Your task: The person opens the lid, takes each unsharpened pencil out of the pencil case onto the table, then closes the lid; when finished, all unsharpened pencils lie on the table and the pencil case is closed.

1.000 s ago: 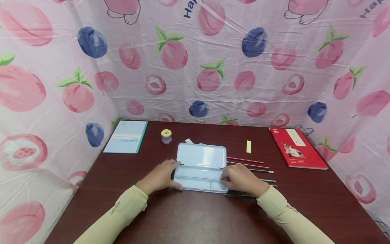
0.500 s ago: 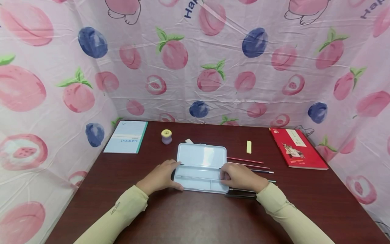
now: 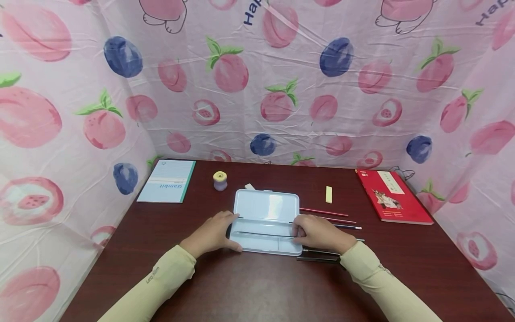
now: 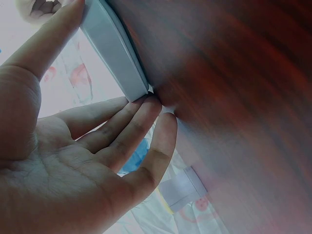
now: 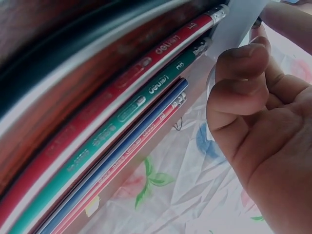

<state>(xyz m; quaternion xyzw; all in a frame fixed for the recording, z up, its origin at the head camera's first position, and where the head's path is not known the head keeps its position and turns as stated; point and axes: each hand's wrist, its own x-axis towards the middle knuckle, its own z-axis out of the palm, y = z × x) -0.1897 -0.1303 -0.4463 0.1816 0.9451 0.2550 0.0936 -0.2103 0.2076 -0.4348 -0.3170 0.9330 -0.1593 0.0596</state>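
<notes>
Lying in the open pencil case (image 3: 265, 223), one dark pencil (image 3: 263, 234).

Left hand (image 3: 212, 234) fingers straight; right hand (image 3: 319, 233) fingers curled, pinching.

"Gambit" reads upside down on the blue notebook (image 3: 166, 180) at the table's far left corner. "Hap" shows on the curtain (image 3: 250, 15) behind. Pencil (image 5: 122, 114) lettering unclear; sleeve (image 3: 153, 275) print illegible.

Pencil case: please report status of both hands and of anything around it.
Left hand steadies open pencil case at its left end. Right hand at its right end, a pencil lying in the tray. Loose pencils beside right hand.
</notes>
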